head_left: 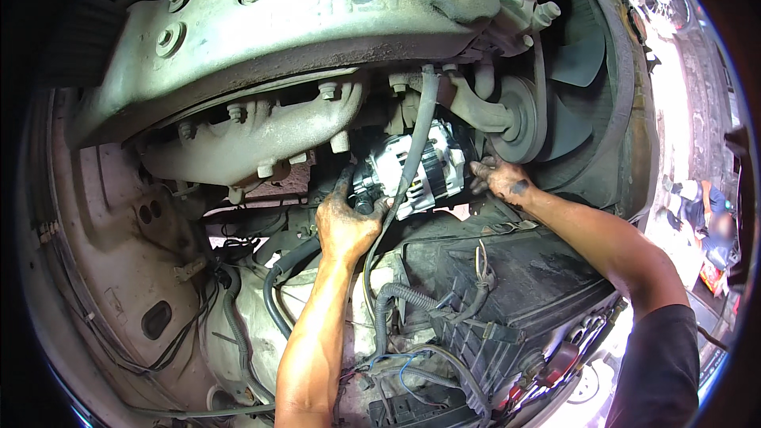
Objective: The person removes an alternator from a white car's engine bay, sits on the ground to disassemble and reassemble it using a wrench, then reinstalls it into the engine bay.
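A silvery alternator (446, 160) with a black middle band sits low in the engine bay, beneath the engine's side. A grey hose (426, 103) hangs down across its front. My left hand (347, 226), smudged with grease, grips the alternator's left end, thumb below and fingers reaching up behind. At the opposite end, beside the belt pulley (519, 119), my right hand (501, 180) has its fingers curled against the alternator's side; the fingertips are partly hidden. Both hands hold it from either end.
Above lies the pale valve cover (317, 24), with the exhaust manifold (261, 139) under it. Fan blades (579, 59) stand at the right. A black plastic box (491, 277), corrugated tubes and loose wires fill the space below. Another person (709, 218) is outside at the far right.
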The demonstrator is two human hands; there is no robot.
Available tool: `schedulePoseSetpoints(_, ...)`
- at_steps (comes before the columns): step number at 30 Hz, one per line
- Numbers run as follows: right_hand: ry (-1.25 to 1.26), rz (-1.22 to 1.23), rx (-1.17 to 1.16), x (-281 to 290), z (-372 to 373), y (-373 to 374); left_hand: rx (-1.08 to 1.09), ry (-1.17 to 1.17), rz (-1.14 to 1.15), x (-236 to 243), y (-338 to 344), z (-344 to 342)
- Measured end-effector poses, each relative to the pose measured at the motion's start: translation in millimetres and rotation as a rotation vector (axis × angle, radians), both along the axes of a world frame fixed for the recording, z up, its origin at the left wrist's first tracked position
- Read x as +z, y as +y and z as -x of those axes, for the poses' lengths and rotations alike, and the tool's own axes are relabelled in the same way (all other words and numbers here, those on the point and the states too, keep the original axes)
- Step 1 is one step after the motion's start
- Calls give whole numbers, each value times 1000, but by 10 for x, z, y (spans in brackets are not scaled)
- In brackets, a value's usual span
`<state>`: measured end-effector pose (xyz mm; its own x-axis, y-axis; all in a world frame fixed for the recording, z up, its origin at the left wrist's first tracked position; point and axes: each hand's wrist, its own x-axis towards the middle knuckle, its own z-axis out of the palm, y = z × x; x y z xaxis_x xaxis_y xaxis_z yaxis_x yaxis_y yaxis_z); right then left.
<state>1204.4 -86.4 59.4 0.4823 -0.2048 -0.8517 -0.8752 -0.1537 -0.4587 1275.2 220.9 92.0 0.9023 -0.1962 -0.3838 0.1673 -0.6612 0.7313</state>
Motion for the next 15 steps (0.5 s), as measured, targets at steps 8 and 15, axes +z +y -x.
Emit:
schedulePoseSetpoints(8,80,468,375,300,-93,80,40,-6,24,-31,-12,26)
schedulePoseSetpoints(15,-120,421,473,506,-43,319,2,-74,11,-69,-11,33)
